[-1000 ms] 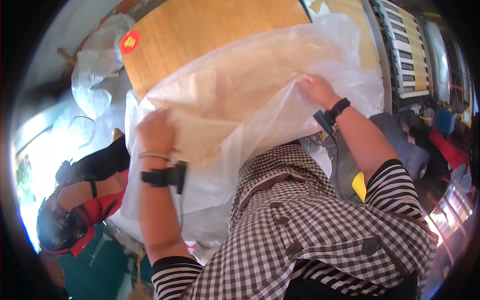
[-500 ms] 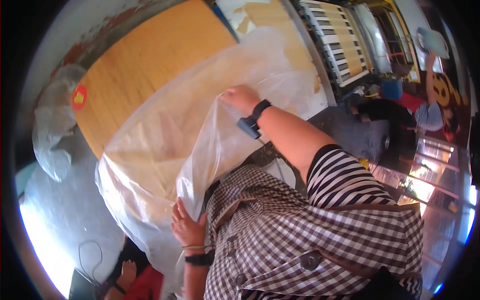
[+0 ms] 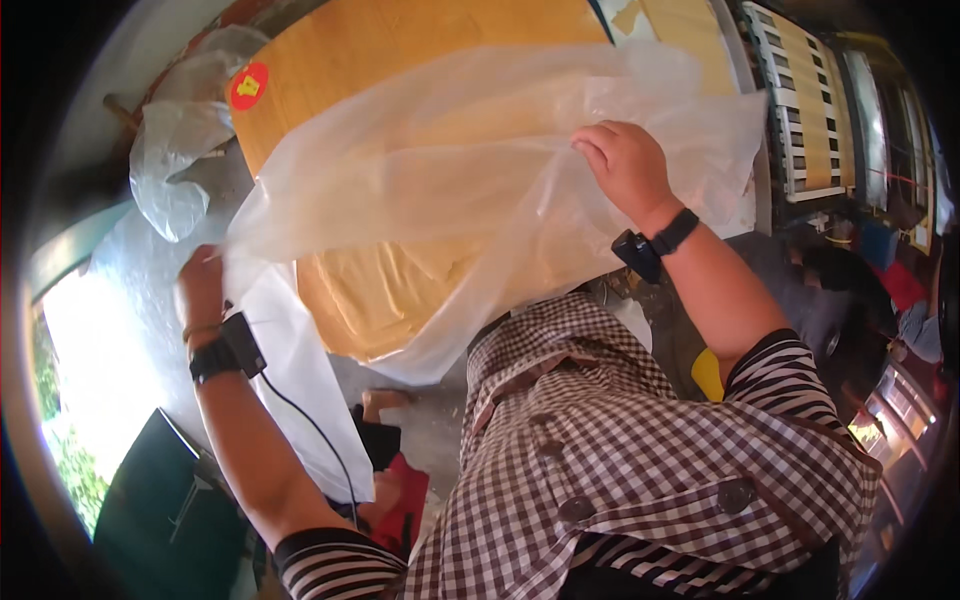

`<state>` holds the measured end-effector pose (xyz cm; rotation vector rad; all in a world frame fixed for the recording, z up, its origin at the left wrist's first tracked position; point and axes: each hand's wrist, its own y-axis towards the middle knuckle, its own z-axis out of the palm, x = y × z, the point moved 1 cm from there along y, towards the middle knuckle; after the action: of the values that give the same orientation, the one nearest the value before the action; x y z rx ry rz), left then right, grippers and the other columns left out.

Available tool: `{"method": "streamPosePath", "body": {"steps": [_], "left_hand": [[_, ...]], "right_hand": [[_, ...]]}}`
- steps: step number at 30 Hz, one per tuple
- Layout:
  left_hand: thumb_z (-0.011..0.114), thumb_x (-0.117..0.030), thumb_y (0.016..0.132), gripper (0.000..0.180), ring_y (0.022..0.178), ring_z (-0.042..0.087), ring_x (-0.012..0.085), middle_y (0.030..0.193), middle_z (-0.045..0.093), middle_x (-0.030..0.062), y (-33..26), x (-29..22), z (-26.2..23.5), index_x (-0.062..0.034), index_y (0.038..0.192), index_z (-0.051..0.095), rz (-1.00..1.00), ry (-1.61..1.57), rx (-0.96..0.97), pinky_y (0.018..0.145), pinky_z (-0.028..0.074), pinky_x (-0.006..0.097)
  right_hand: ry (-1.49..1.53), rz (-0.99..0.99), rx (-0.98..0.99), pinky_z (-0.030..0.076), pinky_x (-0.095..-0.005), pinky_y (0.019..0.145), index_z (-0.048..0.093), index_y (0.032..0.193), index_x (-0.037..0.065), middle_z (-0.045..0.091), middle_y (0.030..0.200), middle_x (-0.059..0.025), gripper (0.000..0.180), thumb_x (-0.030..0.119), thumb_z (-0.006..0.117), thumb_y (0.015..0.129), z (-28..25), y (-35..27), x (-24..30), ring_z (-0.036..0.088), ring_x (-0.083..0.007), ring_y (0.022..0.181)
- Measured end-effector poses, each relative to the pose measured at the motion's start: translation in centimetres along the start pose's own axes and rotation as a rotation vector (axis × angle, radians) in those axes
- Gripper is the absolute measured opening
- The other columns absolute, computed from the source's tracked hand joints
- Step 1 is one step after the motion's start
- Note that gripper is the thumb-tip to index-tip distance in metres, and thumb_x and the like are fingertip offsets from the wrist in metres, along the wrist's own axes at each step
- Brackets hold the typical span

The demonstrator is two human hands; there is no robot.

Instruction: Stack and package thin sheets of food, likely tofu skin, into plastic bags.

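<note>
Translucent plastic sheet point(image 3: 420, 185) spreads over the near part of the wooden surface point(image 3: 430, 50) & on toward its R end, w/ a creased tan layer point(image 3: 380, 290) showing under and below it, bulging past the surface's near edge. Red round sticker point(image 3: 249, 86) sits bare by the surface's L edge.

R hand point(image 3: 630, 170) is clamped on the sheet — thumb & forefinger pinched together, folds running from the grip down toward the near edge. L hand point(image 3: 203, 290), out beyond the surface's near-L corner, looks closed on the sheet's L end; fingertips a bit blurred. Whitish length point(image 3: 300, 370) hangs below L hand; can't tell if it's part of the same sheet. Each wrist has a dark strap w/ a small black box; cable runs down from the L one.

Clear plastic bundle point(image 3: 170, 180) lies off the surface's L edge. White slatted frame point(image 3: 790, 110) stands past its R end. Yellow object point(image 3: 708, 375) nr R forearm. Co-worker in red point(image 3: 412, 500) is low on the L, partly hidden — another person point(image 3: 918, 325) far R.
</note>
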<state>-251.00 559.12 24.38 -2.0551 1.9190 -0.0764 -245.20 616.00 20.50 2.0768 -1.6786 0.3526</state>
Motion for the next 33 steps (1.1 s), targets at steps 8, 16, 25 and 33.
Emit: {"method": "streamPosePath", "body": {"steps": [8, 16, 25, 33], "left_hand": [[0.068, -0.023, 0.078, 0.022, 0.097, 0.063, 0.0283, 0.098, 0.068, 0.0099, -22.0, -5.1, 12.2, -0.0192, 0.099, 0.072, 0.231, -0.149, 0.865, 0.084, 0.049, 0.041], [0.083, -0.031, 0.062, 0.092, 0.124, 0.046, 0.0332, 0.138, 0.046, 0.0171, -22.0, -21.6, 7.7, -0.0063, 0.140, 0.040, 0.248, -0.294, 0.389, 0.103, 0.037, 0.044], [0.070, -0.025, 0.084, 0.025, 0.073, 0.066, 0.0216, 0.079, 0.066, 0.0161, -17.6, -22.8, 14.7, -0.0058, 0.099, 0.065, 0.064, -0.821, 0.805, 0.063, 0.049, 0.032], [0.077, -0.014, 0.078, 0.021, 0.068, 0.056, 0.0090, 0.073, 0.061, 0.0007, -10.9, -21.0, 13.9, -0.0038, 0.090, 0.064, -0.081, -1.057, 0.369, 0.060, 0.047, 0.025]], "right_hand": [[0.098, -0.169, 0.470, 0.046, -0.0403, 0.082, 0.066, 0.099, 0.013, 0.063, 0.103, -0.0054, 0.023, 0.016, 0.069, 0.077, -4.1, -1.6, 2.7, 0.061, -0.0260, 0.088], [-0.070, 0.142, 1.070, 0.047, -0.0357, 0.083, 0.065, 0.103, 0.006, 0.065, 0.099, -0.0101, 0.023, 0.019, 0.064, 0.085, -0.1, -3.9, 0.6, 0.062, -0.0255, 0.090], [0.679, 0.423, 1.151, 0.049, -0.0288, 0.079, 0.066, 0.101, 0.004, 0.068, 0.094, -0.0070, 0.018, 0.017, 0.059, 0.091, 0.6, -4.6, -3.9, 0.062, -0.0150, 0.083], [-0.111, -0.241, 0.375, 0.043, -0.0385, 0.096, 0.049, 0.133, 0.011, 0.059, 0.121, -0.0144, 0.074, 0.032, 0.079, 0.068, -2.8, -2.4, 6.7, 0.055, -0.0331, 0.112]]}}
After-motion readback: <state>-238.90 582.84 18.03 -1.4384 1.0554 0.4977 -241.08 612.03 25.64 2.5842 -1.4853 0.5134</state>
